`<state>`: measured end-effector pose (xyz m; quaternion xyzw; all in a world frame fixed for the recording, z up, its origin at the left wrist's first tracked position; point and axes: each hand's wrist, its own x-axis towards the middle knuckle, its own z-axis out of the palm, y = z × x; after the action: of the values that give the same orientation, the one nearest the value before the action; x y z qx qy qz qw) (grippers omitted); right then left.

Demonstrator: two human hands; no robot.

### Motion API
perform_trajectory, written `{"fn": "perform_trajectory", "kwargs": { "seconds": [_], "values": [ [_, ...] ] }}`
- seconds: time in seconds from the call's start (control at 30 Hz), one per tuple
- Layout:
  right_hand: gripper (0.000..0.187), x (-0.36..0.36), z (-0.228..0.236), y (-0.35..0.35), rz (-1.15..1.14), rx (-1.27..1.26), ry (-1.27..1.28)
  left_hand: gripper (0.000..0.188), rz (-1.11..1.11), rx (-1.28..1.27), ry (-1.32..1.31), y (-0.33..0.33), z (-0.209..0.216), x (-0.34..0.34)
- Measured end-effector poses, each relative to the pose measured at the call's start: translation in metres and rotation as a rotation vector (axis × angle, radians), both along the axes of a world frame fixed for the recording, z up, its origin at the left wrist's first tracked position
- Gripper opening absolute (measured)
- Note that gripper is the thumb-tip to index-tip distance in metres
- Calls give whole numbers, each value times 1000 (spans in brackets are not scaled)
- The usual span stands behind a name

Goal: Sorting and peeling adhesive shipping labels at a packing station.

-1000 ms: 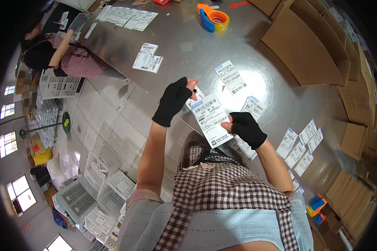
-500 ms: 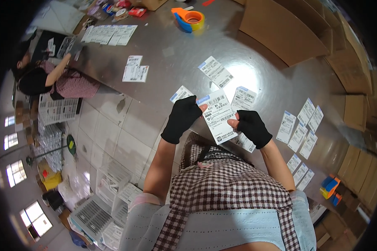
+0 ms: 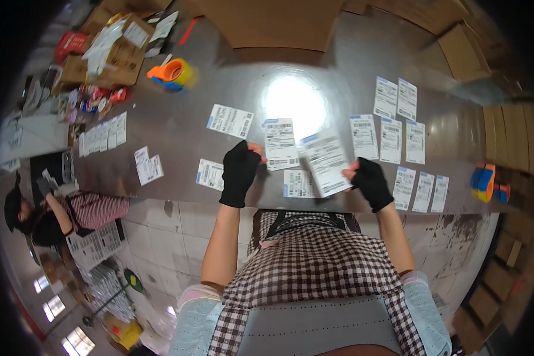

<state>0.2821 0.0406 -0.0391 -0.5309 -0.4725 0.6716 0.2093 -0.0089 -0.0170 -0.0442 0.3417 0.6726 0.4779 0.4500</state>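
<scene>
My right hand, in a black fingerless glove, pinches the lower right edge of a white shipping label, which is blurred and tilted above the metal table. My left hand, gloved alike, is curled. Its fingertips come to the left edge of another shipping label, under which a second label's edge peeks out; whether they grip anything is hidden. Close around lie a label farther back, a label behind my left hand and a label partly covered by the one I hold.
Several labels lie in rows at the right, beside an orange and blue tape dispenser. Another tape dispenser stands far left. Cardboard borders the table's back. A co-worker stands at the left end, near overlapping labels.
My view has swung round over the table. Both hands were on one label; now they are apart, with a label in the right hand and the left beside labels on the table.
</scene>
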Motion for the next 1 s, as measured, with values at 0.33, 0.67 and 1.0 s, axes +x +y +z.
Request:
{"fn": "perform_trajectory", "kwargs": {
  "seconds": [0.33, 0.67, 1.0],
  "values": [
    [20, 188, 1, -4, -683, 156, -348, 48, -570, 211, 1184, 4, -43, 18],
    [27, 238, -8, 35, -713, 92, -407, 51, -725, 93, 1061, 15, -39, 27],
    [20, 240, -48, 96, -465, 53, -366, 38, -684, 98, 1056, 11, -43, 32]
  ]
}}
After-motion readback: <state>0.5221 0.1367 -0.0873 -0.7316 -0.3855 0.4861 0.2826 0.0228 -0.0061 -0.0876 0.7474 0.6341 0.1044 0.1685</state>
